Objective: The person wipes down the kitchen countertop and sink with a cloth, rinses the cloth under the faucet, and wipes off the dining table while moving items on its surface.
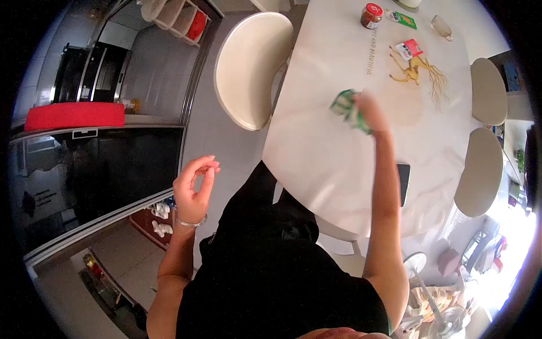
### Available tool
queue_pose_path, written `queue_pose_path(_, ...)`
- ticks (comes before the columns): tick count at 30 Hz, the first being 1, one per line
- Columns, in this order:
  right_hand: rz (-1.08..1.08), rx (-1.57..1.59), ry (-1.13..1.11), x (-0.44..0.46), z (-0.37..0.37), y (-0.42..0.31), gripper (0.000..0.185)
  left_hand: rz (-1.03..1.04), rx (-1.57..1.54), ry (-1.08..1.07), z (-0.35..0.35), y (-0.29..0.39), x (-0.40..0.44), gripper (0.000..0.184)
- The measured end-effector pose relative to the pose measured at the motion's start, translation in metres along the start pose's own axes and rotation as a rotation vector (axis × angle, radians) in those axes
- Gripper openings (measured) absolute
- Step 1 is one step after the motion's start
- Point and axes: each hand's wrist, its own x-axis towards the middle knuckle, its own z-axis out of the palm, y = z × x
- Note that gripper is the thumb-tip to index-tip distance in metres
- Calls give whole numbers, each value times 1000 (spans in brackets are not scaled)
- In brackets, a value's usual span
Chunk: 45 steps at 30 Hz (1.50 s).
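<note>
Over the white table (pixel 327 164), my right hand (pixel 371 112) is closed on a green and white cloth or packet (pixel 349 110); motion blurs both, so its exact kind is unclear. My left hand (pixel 195 189) is raised off the table at the left, above the floor, its thumb and fingertips brought close together with nothing visible between them. A ring-shaped bracelet circles the left wrist. Beyond my right hand lie a red and white packet (pixel 409 50) and a red-lidded jar (pixel 371 16) on the tabletop.
A green packet (pixel 401 18) and a small glass cup (pixel 441 27) are at the table's far side. A dark phone-like object (pixel 403 184) lies beside my right forearm. White chairs (pixel 248 68) stand around the table. A dark glossy panel (pixel 96 181) is at the left.
</note>
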Motion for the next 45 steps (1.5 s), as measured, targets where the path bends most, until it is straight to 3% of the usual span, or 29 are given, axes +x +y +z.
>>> queue_pose_path(1,96,-289,39,15,-35,-1,28,-18,8,2,0,-2,-3,20)
queue_pose_path(2,-210,-760,154,31,-67,31,23,-36,15,3,-1,-4,-7,20)
queue_pose_path(3,-695,-948,262,38,-88,52,22,-58,22,5,0,-6,-11,20)
queue_pose_path(4,-497,-1404,460,37,-85,50,30,-72,24,-1,0,-11,-15,21)
queue_pose_path(7,-222,-1299,589,39,-57,39,40,-137,-23,-15,1,-32,-19,22)
queue_pose_path(8,-550,-1597,776,43,-51,63,34,-190,-73,-33,2,-40,-22,23)
queue_pose_path(12,-427,-1560,664,69,-25,98,20,-452,-339,-191,17,-103,-28,26)
queue_pose_path(14,-567,-1577,544,65,4,112,12,-656,-419,-319,29,-133,-25,26)
queue_pose_path(15,-491,-1486,502,53,28,101,12,-764,-460,-393,39,-151,-21,27)
queue_pose_path(16,-549,-1496,422,43,46,101,12,-887,-584,-424,50,-182,-21,33)
queue_pose_path(17,-423,-1476,318,28,69,90,12,-1014,-710,-455,64,-214,-24,39)
queue_pose_path(19,-452,-1344,339,-4,105,86,13,-1242,-865,-486,93,-252,-26,49)
queue_pose_path(21,-324,-1368,254,-38,143,72,10,-1333,-1073,-499,120,-280,-23,55)
queue_pose_path(22,-374,-1343,229,-56,160,78,12,-1379,-1177,-506,131,-287,-20,59)
queue_pose_path(25,-342,-1266,187,-108,220,89,26,-1376,-1247,-424,157,-290,-16,64)
queue_pose_path(27,-426,-1147,234,-138,259,107,27,-1366,-1306,-480,155,-290,-17,51)
queue_pose_path(29,-513,-1320,254,-166,287,95,19,-1358,-1326,-495,151,-286,-21,43)
queue_pose_path(30,-490,-1244,245,-176,292,95,19,-1333,-1403,-597,149,-297,-23,35)
queue_pose_path(32,-454,-1084,224,-189,300,97,20,-403,-963,-787,165,-327,-33,35)
queue_pose_path(33,-316,-1059,262,-194,295,94,19,-522,-1666,-1035,178,-351,-28,35)
queue_pose_path(34,-180,-1028,293,-200,282,90,18,-826,-2198,-1392,191,-376,-23,36)
queue_pose_path(35,-46,-993,321,-208,266,84,17,-1131,-1516,-892,163,-333,-25,33)
queue_pose_path(36,-107,-490,492,-219,243,73,17,-1098,-1524,-930,156,-315,-21,33)
queue_pose_path(37,-87,-507,595,-225,220,60,19,-1064,-1530,-967,155,-309,-16,33)
queue_pose_path(38,-174,-624,705,-231,192,64,21,-709,-1226,-1094,160,-320,-15,35)
queue_pose_path(39,-64,-635,805,-238,168,74,21,-366,-902,-1170,168,-341,-15,38)
queue_pose_path(41,136,-801,911,-246,141,95,21,-231,-732,-1186,157,-358,-21,41)
queue_pose_path(43,92,-1089,963,-235,162,100,20,-603,-1077,-1087,124,-343,-18,43)
queue_pose_path(45,-6,-1096,852,-220,208,98,21,-951,-1425,-935,75,-330,-14,44)
